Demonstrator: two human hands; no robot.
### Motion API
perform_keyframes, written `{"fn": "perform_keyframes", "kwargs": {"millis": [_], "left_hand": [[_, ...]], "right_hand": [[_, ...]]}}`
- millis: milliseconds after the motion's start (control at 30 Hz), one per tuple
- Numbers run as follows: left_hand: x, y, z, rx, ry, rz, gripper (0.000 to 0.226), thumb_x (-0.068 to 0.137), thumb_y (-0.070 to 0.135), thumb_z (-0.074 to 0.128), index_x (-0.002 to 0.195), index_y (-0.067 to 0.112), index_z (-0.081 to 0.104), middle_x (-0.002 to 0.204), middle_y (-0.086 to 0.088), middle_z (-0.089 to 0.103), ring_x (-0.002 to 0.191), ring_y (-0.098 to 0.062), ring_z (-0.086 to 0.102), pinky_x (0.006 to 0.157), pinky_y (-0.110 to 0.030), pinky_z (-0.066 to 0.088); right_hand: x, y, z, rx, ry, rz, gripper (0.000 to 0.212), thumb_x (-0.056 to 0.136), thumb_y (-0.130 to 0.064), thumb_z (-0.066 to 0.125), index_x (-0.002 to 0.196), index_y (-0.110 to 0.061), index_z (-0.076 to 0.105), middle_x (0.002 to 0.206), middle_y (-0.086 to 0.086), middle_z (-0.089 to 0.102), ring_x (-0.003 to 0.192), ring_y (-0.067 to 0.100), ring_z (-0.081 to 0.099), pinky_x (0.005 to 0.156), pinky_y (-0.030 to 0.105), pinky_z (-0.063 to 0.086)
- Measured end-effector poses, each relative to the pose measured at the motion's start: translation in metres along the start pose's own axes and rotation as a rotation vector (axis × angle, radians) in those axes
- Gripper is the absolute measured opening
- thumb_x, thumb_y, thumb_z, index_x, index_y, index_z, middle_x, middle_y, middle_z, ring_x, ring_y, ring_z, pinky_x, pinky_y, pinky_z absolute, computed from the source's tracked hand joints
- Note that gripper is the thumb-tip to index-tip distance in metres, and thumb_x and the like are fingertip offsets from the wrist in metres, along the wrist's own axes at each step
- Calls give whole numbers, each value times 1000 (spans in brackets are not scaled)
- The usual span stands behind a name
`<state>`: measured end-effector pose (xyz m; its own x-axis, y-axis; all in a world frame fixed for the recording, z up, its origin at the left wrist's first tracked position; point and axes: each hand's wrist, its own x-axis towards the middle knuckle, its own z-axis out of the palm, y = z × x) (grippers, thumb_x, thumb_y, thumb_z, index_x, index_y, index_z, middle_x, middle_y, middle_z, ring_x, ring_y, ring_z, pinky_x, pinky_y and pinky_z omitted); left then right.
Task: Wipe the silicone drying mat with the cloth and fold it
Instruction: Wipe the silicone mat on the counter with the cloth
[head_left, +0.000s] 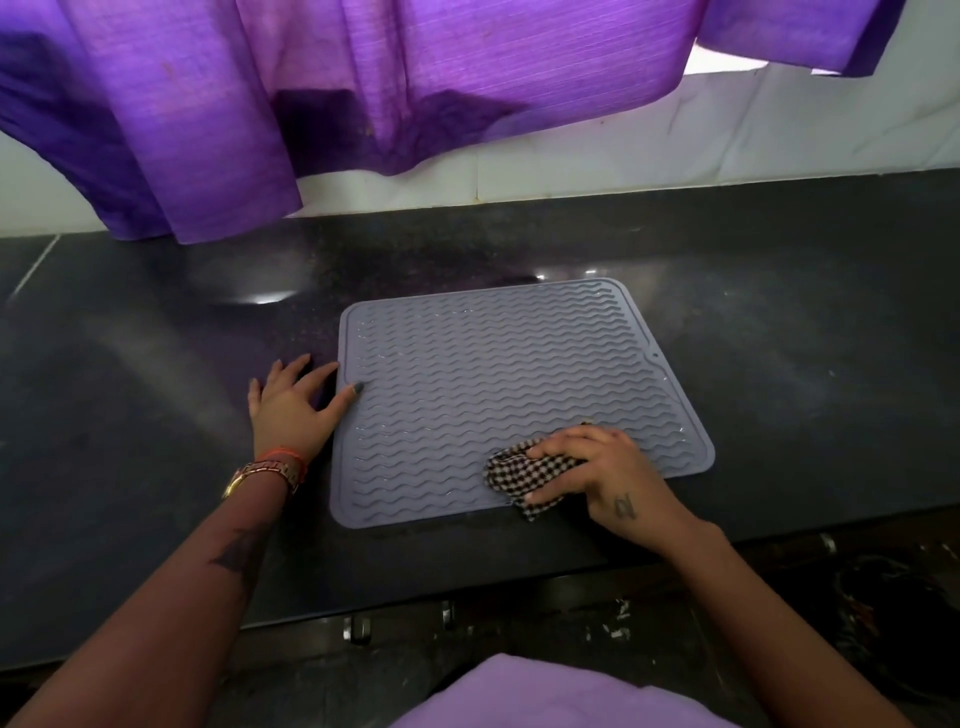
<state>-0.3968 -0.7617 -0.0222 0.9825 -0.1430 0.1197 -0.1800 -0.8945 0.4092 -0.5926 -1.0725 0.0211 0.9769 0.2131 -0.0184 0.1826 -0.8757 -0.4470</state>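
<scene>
A grey silicone drying mat with wavy ridges lies flat on the dark counter, with small water drops glinting on it. My right hand grips a bunched black-and-white checked cloth and presses it on the mat's near right part. My left hand lies flat with spread fingers on the counter at the mat's left edge, its thumb tip resting on the mat.
The black stone counter runs left and right; its front edge is close to my body. A purple curtain hangs over the white tiled wall behind, its hem reaching the counter's back left.
</scene>
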Motion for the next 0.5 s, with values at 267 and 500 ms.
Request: {"fn": "perform_keyframes", "kwargs": {"millis": [267, 500], "left_hand": [[2, 5, 3, 122, -19, -20, 92, 70, 77, 15, 139, 24, 43, 151, -8, 32, 142, -30, 19, 116, -52, 6], [1, 5, 2, 160, -26, -11, 91, 72, 75, 15, 140, 22, 43, 152, -9, 31, 142, -32, 19, 116, -51, 5]], "right_hand": [[12, -17, -2, -15, 293, 65, 58, 66, 8, 66, 102, -38, 71, 127, -9, 60, 111, 21, 53, 85, 37, 37], [6, -19, 24, -78, 137, -34, 62, 66, 6, 59, 106, -41, 68, 132, -11, 55, 124, 21, 45, 97, 42, 24]]}}
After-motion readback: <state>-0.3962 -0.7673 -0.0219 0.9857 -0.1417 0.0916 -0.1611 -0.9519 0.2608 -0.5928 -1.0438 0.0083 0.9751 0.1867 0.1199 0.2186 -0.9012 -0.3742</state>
